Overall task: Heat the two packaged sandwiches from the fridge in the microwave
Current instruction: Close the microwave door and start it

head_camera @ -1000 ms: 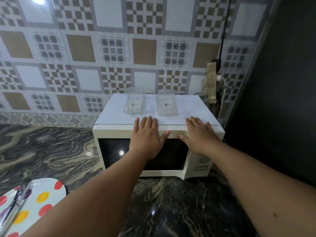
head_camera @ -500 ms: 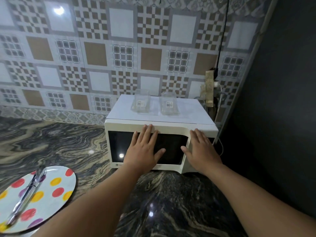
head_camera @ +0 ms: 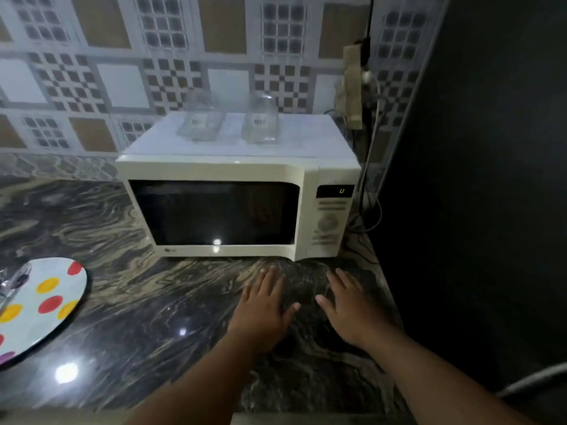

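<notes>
CHANGE: left hand (head_camera: 260, 305) and right hand (head_camera: 349, 305) withdrawn from microwave (head_camera: 236, 207) door to counter (head_camera: 138, 317), both flat, empty | DOOR: closed, just ahead | PACKAGES: two clear packs (head_camera: 201, 125) (head_camera: 260, 124) on the microwave top beyond hands; contents unclear | STATUS: heating apparently not started.

The microwave (head_camera: 236, 207) is cream-white with a dark glass door, shut, and stands on the counter against the tiled wall. Its control panel sits at the right, with a small lit display at the top. On its flat top, toward the back, two clear plastic packs lie side by side, apart: the left pack (head_camera: 201, 124) and the right pack (head_camera: 260, 124), each bearing a small label.
</notes>
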